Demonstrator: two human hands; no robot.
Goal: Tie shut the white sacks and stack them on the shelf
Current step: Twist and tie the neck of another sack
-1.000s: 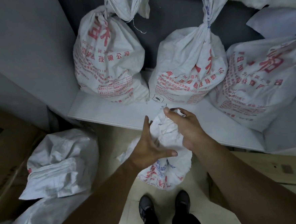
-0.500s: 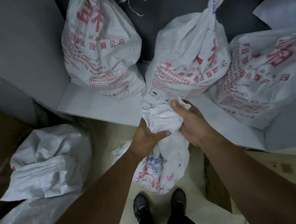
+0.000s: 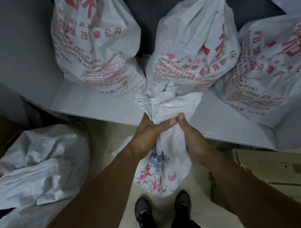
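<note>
Your sack is upright, neck uppermost; your left hand and right hand both clench that neck. Three full sacks sit on the shelf.

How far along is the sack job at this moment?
Done: three sacks sit on the shelf. In hand: left hand and right hand grip the gathered neck of the floor sack, untied. Left: tying it, shelving it, plus crumpled sacks at left.

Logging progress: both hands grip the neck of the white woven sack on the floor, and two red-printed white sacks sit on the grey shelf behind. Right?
No: the head view shows three red-printed white sacks on the grey shelf, not two. The rest holds.
</note>
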